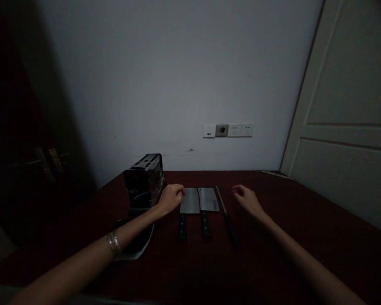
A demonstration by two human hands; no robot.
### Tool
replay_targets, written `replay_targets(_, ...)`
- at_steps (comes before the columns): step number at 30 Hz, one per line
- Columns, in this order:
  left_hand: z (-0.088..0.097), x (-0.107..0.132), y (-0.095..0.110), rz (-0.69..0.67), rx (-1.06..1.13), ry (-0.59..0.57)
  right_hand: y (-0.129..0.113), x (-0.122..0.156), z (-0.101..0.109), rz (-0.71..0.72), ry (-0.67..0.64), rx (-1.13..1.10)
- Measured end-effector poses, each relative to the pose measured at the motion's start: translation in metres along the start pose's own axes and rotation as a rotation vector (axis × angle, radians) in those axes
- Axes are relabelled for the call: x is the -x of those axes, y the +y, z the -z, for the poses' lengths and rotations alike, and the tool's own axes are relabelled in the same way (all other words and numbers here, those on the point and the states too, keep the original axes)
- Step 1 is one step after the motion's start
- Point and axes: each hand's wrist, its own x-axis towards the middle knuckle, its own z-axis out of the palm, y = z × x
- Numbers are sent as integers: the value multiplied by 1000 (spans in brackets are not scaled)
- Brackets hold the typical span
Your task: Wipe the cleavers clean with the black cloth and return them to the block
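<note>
My left hand (pixel 172 197) hovers at or just over the left edge of a cleaver (pixel 189 201), its fingers loosely bent and nothing seen in them; contact is unclear. Beside that blade lies a second cleaver (pixel 208 200), with a small hole near its top corner. Both have dark riveted handles pointing toward me. A thin sharpening steel (pixel 221 199) with a black handle lies to their right, slightly slanted. Right of the steel, my right hand (pixel 247 199) is empty, with thumb and fingers a little apart.
A dark slotted knife block or rack (pixel 146 180) stands left of my left hand. A dark flat item with a pale edge (pixel 136 254) lies partly under my left forearm. The dark red table (pixel 273 254) meets a wall with sockets (pixel 240 130); a white door (pixel 346 169) is at right.
</note>
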Motion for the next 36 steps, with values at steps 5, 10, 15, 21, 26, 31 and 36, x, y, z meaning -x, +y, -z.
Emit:
replay_targets(5,-45,-52,-41,498,317,284,25,-3,-8,25,-77,230)
replay_targets(10,-87,-47,-85,695,381,353,35,3,-21,38,-145,335)
replay_targets(15,-106,-35,-103,754,454,423,39,7,-27,6,-148,400)
replay_targets(21,-110,-33,-103,705,464,447,41,6,-29,5,-150,420)
replay_targets(26,-107,-28,-99,656,421,427,43,7,-29,8,-152,423)
replay_targets(31,-104,-26,-95,642,431,414,43,7,-29,10,-157,421)
replay_targets(36,-104,-27,-91,655,492,404,44,6,-29,16,-169,422)
